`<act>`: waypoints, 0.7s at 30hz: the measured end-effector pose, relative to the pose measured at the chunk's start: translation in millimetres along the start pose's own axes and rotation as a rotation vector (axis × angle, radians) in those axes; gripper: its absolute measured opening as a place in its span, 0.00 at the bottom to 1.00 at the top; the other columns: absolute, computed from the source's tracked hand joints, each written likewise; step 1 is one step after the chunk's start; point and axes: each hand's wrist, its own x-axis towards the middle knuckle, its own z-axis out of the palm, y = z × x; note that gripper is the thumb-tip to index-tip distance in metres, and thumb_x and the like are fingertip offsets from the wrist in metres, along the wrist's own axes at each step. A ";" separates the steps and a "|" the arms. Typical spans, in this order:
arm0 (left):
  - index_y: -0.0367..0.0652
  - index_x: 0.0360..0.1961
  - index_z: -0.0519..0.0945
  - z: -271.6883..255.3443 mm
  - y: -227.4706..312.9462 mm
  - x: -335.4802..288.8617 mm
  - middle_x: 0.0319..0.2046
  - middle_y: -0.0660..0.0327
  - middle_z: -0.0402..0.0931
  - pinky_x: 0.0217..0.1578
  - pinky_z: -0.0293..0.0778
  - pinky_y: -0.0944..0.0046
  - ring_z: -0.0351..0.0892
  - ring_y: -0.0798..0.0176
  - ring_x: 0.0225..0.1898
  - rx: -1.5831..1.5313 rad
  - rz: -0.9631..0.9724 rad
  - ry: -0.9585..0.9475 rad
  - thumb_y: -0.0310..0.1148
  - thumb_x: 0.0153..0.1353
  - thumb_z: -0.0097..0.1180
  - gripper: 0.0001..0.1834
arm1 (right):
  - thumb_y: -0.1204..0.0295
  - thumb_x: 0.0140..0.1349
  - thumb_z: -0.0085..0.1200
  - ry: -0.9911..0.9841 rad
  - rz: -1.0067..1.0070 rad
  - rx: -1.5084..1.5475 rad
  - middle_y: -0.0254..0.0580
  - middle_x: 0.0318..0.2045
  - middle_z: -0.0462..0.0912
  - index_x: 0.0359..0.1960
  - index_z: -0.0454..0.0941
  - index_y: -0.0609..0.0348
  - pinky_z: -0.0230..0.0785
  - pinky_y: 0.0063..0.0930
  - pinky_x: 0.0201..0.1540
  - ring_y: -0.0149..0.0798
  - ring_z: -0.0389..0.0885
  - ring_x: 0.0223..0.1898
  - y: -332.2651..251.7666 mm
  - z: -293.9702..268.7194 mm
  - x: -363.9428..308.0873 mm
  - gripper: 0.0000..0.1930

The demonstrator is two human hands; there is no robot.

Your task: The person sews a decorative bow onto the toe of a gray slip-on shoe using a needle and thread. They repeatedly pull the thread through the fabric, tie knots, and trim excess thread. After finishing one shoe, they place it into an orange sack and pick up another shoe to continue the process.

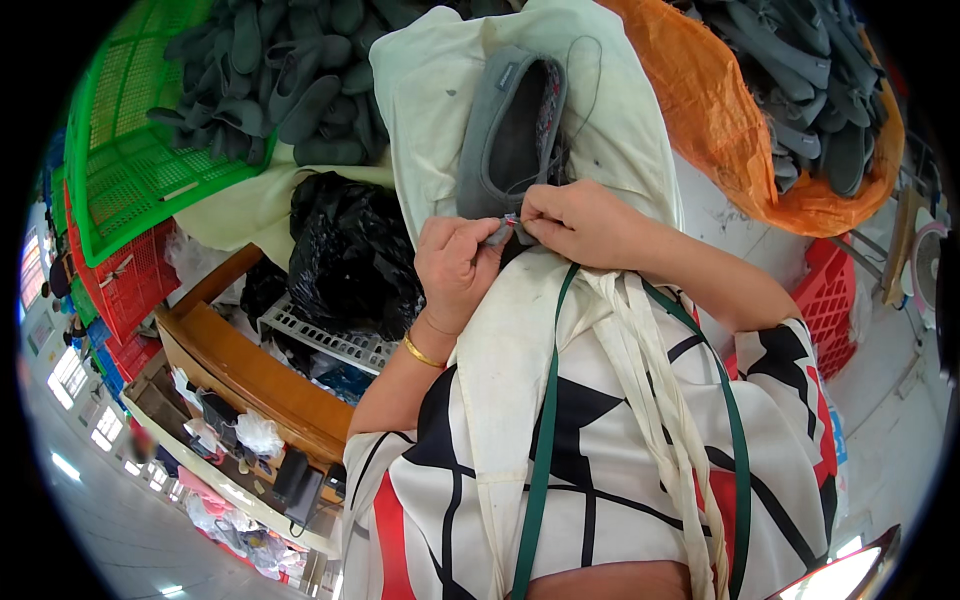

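A grey slipper [482, 140] with a dark inside and a patterned lining edge lies on a white cloth [430, 110] over my lap, its opening up. Both hands meet at the slipper's near end. My left hand [455, 262] is closed, thumb and finger pinching grey fabric there. Across from it, my right hand [582, 225] is closed in a pinch; what its fingertips hold is too small to make out. A small red and white bit shows between the fingertips. Thin dark thread [598, 85] loops over the cloth right of the slipper.
A green basket [125, 140] and a heap of grey slippers [290, 80] lie far left. An orange sack [720, 130] of more slippers stands far right. Beside my left arm are a black plastic bag [350, 260] and a wooden bench [250, 370]. A red crate [828, 300] stands right.
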 end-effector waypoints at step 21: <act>0.43 0.37 0.86 0.5 -3.7 -2.7 0.28 0.60 0.77 0.30 0.71 0.65 0.75 0.59 0.30 0.016 0.040 -0.011 0.19 0.44 0.70 0.16 | 0.70 0.66 0.53 -0.056 0.167 0.127 0.50 0.24 0.82 0.33 0.77 0.66 0.74 0.39 0.33 0.49 0.82 0.27 -10.0 0.0 7.9 0.10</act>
